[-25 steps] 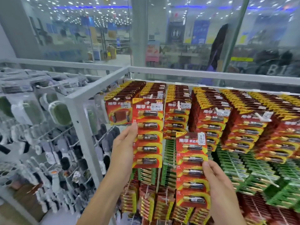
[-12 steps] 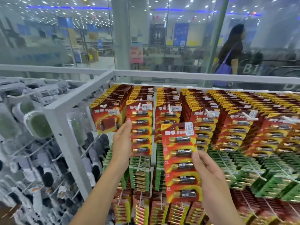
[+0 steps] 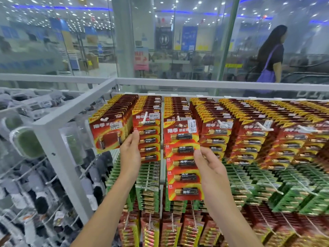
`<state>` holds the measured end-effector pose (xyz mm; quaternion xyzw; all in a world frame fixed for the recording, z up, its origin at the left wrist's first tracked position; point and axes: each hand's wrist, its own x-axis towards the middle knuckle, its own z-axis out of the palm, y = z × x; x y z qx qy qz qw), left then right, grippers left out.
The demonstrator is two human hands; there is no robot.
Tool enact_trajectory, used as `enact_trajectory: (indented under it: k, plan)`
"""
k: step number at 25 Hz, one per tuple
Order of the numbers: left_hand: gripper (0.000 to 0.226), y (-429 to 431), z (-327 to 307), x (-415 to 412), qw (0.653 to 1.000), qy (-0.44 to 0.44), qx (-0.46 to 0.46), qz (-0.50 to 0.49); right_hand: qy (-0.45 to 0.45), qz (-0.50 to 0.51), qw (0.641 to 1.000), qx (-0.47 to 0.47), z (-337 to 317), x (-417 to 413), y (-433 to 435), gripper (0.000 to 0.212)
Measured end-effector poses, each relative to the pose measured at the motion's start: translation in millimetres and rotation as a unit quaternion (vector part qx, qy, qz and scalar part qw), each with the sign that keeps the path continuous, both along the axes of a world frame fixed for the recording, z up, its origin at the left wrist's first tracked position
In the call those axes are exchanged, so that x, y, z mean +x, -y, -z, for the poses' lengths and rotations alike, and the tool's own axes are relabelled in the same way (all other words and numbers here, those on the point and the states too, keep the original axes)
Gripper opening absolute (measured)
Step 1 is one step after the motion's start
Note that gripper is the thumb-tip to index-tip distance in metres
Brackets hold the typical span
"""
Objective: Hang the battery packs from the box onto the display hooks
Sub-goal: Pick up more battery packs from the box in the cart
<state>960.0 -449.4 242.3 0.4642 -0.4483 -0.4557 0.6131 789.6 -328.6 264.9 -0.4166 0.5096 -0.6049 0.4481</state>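
Observation:
My right hand [image 3: 209, 164] grips the right edge of a long red and yellow battery pack [image 3: 183, 160] and holds it upright in front of the third hook column; the pack's top hole sits by the white hook tip [image 3: 180, 125]. My left hand [image 3: 130, 151] holds the left edge of the front red pack [image 3: 147, 138] hanging on the second white hook [image 3: 145, 116]. The box is not in view.
Rows of red battery packs [image 3: 249, 132] fill the upper hooks, with green packs [image 3: 267, 186] below and more red ones lower down. A white metal frame post [image 3: 58, 150] stands at left, beside a rack of grey items [image 3: 26, 175]. A person [image 3: 272, 56] walks behind the glass.
My right hand has raised the long pack up and toward the third hook. My left hand stays on the hanging pack in the second column. The person behind the glass has walked right.

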Motion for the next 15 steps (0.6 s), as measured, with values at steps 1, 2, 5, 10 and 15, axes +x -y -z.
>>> enact_trajectory:
  k: [1, 2, 5, 10, 15]
  plan:
    - [0.027, -2, -2, 0, 1.0, 0.0, 0.0, -0.005, 0.01, 0.001, 1.0, 0.0, -2, 4, 1, 0.026]
    - [0.027, -2, -1, 1, 1.0, 0.005, -0.002, -0.008, 0.016, 0.004, 1.0, 0.002, -2, 6, 4, 0.026]
    - [0.028, -3, 0, 4, 0.999, 0.029, -0.013, -0.024, 0.012, 0.025, 1.0, 0.002, -4, 15, 17, 0.026]
    - [0.032, -1, 5, 7, 0.997, 0.064, -0.023, -0.046, -0.035, 0.096, 0.995, 0.007, 4, 19, 57, 0.024]
    - [0.029, -2, 11, 12, 0.993, 0.095, -0.046, -0.056, -0.036, 0.112, 0.993, -0.007, 20, 17, 69, 0.03]
